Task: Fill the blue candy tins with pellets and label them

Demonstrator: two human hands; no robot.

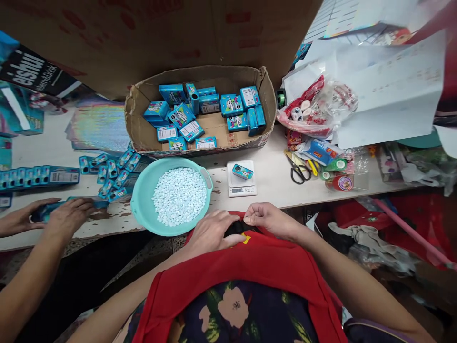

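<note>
Both my hands are at the top of a red apron, close to the table's front edge. My left hand rests against the cloth, its fingers curved and the thumb apart. Bent fingers of my right hand pinch at the apron's edge; whether anything else is between them is too small to tell. A turquoise basin full of small pale tablets stands to the left. One small blue box lies on a white scale in front of my hands.
An open cardboard box with several blue boxes stands behind the basin. Black scissors, tape and plastic bags lie to the right. At the left, a co-worker's hands handle blue packs beside more blue boxes.
</note>
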